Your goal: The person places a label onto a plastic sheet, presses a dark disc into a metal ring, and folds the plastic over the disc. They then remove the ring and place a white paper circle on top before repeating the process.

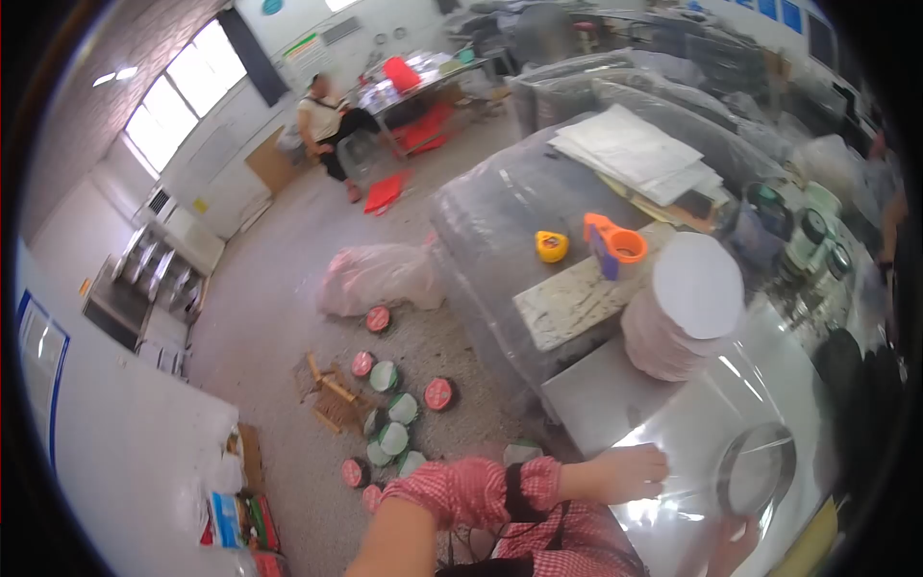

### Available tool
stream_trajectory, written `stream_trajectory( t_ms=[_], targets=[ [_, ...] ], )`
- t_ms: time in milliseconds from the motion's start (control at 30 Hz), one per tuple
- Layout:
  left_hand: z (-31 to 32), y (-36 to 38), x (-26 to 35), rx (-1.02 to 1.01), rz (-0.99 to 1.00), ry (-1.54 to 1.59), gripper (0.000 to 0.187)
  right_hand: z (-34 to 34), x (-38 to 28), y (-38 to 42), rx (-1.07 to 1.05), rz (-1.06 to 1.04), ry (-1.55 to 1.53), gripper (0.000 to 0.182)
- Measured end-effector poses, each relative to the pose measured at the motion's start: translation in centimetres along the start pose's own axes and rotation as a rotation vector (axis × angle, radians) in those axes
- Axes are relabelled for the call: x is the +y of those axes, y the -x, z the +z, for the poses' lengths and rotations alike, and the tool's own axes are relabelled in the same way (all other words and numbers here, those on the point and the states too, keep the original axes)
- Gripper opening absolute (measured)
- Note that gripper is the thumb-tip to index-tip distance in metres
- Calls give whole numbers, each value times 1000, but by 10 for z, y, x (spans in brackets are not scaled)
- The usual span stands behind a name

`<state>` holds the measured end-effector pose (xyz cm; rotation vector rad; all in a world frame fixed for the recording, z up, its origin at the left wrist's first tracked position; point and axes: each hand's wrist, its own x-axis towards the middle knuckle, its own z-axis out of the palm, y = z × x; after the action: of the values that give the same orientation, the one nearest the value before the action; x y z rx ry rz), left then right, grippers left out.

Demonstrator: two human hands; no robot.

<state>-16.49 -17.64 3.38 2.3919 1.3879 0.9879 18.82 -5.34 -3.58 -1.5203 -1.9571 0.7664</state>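
My left hand (630,474), at the end of a red checked sleeve (452,489), is over the near edge of a shiny clear sheet (673,433). Its fingers are curled together, and what they hold, if anything, is hidden. A ring-shaped dark band (786,462) lies on the sheet to the right. Just beyond the hand stands a tall stack of round white pieces (699,286). My right hand is not in view.
On the plastic-covered pile are a yellow tape measure (551,247), an orange tape dispenser (627,246), a stained board (577,300) and white sheets (630,144). Jars (810,231) stand right. Several round tins (392,439) lie on the floor. A person (322,120) sits far back.
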Motion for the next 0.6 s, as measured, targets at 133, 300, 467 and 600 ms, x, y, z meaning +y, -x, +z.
stream_trajectory(
  t_ms=[133, 300, 467, 600],
  targets=[
    [27, 30, -16, -241, -104, -81, 17, 16, -20, 34, 70, -293, -58, 68],
    [2, 6, -7, -415, -111, -117, 21, -9, 43, 182, -256, -566, 361, 57],
    [-25, -51, -13, -342, -132, -44, 13, -105, -66, 131, -241, -408, 259, 39],
    [-96, -118, -7, 184, -82, -528, 40, -84, -39, 92, -88, -353, 514, 51]
  ],
)
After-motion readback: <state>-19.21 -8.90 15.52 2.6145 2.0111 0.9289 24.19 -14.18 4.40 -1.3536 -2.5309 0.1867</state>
